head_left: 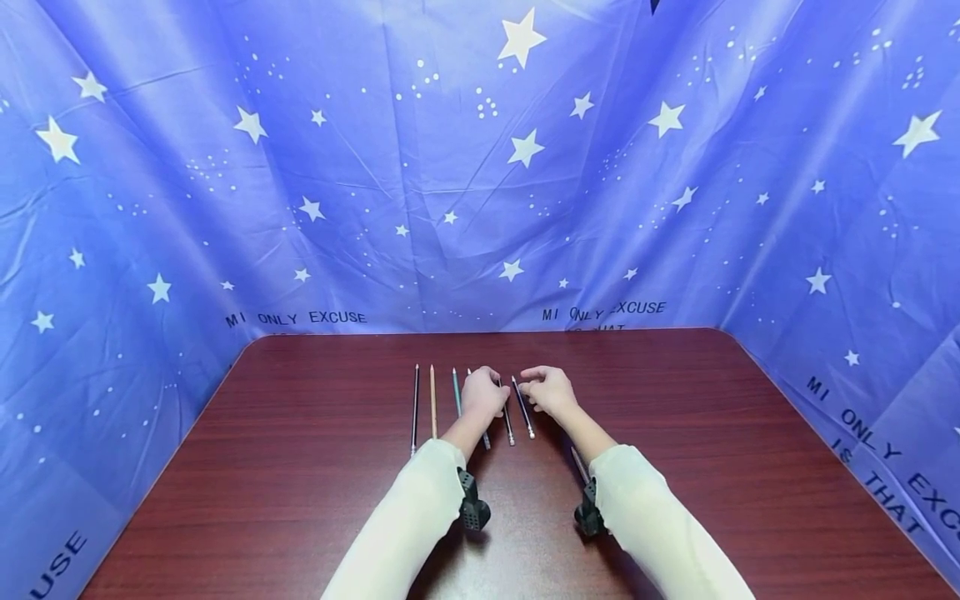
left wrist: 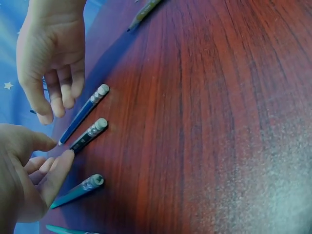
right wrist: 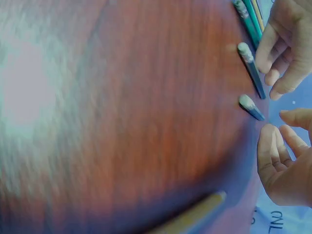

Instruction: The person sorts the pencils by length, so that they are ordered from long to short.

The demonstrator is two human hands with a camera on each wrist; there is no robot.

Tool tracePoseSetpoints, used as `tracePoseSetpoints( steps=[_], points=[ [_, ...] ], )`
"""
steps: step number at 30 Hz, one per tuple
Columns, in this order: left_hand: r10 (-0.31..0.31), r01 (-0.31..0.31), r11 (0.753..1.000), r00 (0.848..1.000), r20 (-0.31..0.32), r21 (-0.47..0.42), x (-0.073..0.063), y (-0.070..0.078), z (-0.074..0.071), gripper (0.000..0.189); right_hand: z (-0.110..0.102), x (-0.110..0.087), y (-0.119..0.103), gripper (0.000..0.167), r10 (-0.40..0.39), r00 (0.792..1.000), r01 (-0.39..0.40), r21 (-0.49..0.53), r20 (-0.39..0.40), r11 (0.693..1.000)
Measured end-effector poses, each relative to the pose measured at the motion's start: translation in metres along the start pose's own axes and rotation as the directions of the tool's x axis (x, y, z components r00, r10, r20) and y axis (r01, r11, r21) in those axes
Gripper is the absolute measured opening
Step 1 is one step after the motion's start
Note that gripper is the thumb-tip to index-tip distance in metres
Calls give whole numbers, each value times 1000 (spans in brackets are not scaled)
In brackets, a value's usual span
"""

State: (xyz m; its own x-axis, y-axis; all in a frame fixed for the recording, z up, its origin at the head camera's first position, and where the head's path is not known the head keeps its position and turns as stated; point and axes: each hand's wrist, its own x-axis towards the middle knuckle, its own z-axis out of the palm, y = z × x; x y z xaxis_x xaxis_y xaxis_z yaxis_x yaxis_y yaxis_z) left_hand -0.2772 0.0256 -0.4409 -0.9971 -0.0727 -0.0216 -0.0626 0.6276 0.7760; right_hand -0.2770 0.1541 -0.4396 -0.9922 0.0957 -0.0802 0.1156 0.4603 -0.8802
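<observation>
My left hand (head_left: 486,393) has its thumb and a finger on either side of the far part of a dark pencil (head_left: 510,429), seeming to pinch it low over the table. The white eraser end of that dark pencil (left wrist: 90,134) points toward me. To its right lies a dark blue pencil (head_left: 524,410). Just beyond the blue pencil's tip, my right hand (head_left: 550,390) hovers with parted, loosely bent fingers and holds nothing. Left of the left hand, a green pencil (left wrist: 80,190) is partly covered by it in the head view.
Further left lie a teal pencil (head_left: 456,387), a natural-wood pencil (head_left: 432,400) and a black pencil (head_left: 416,408), roughly side by side. Another pencil (head_left: 579,465) lies beside the right forearm. The reddish wooden table (head_left: 300,433) meets a blue star-patterned curtain (head_left: 420,167).
</observation>
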Motion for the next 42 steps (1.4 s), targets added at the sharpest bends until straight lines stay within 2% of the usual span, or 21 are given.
tracePoseSetpoints(
  steps=[8,15,21,25,32,37,42],
  points=[
    [36,-38,999,999,35,34,-6,6,-8,30,-23,-8,-6,32,-46,998,47,-31,29,998],
    [32,-32,999,997,67,-14,-12,6,-10,30,-42,-16,-5,34,-60,997,63,-85,46,994],
    [78,-73,996,992,95,-49,-20,7,-10,28,-55,-22,-1,34,-86,994,94,-123,70,988],
    [107,-97,992,985,133,-77,-30,11,-11,28,-65,-26,2,35,-92,992,103,-140,84,985],
    [131,-100,981,973,192,-165,-52,19,-9,29,-82,-36,9,34,-99,988,121,-194,117,974],
    [140,-85,974,956,259,-211,-69,22,-2,26,-93,-45,13,32,-86,985,117,-224,147,968],
    [161,-97,972,938,307,-214,-84,23,6,24,-99,-53,18,31,-74,980,118,-244,183,962]
  ],
)
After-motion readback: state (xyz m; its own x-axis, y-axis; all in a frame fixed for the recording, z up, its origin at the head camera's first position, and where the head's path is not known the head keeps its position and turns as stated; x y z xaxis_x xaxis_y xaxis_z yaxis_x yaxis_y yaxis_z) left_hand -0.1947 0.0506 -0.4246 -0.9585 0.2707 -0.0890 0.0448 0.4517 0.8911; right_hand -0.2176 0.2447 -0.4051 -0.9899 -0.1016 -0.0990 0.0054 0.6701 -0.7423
